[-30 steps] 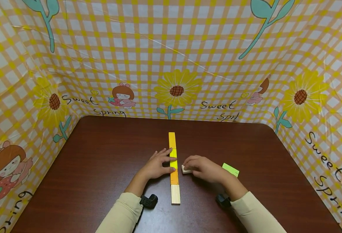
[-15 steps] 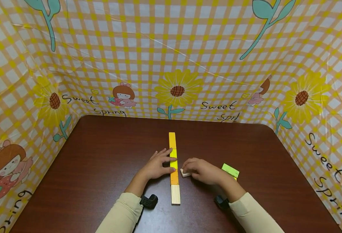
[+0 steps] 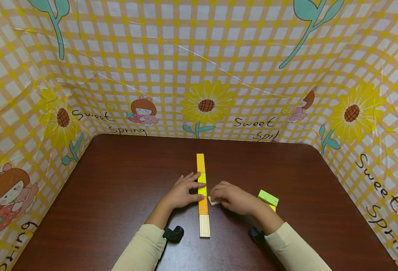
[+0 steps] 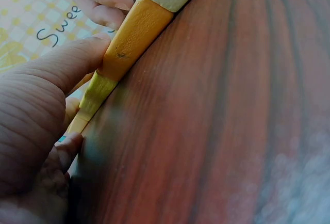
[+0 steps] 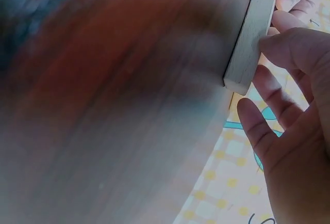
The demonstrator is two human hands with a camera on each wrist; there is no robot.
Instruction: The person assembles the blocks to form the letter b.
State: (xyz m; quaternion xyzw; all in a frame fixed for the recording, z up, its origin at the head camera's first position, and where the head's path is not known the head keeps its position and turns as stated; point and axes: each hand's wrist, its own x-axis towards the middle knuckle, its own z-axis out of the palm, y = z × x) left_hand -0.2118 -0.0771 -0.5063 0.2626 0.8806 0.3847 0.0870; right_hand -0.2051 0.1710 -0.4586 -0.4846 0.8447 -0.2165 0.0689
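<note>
A straight row of several flat wooden blocks runs away from me on the table. Its near end is a plain wood block [image 3: 204,226], followed by an orange block [image 3: 203,207], a yellow block [image 3: 202,191] and an orange-yellow block [image 3: 200,162]. My left hand [image 3: 182,192] rests across the row from the left, fingers spread and fairly straight. In the left wrist view its thumb [image 4: 85,56] touches the orange block. My right hand [image 3: 233,198] pinches another plain wood block [image 5: 248,43], beside the row and slightly angled to it. Its far fingertips are partly hidden.
On the dark brown table [image 3: 134,162], a green block [image 3: 268,197] and a partly hidden yellow block [image 3: 273,207] lie beyond my right forearm. A checked cloth [image 3: 205,56] with printed flowers rises behind and at both sides.
My right hand has shifted slightly left with the plain wood block, bringing it nearer the row. More of the yellow block by the green one now shows. The left hand stays put.
</note>
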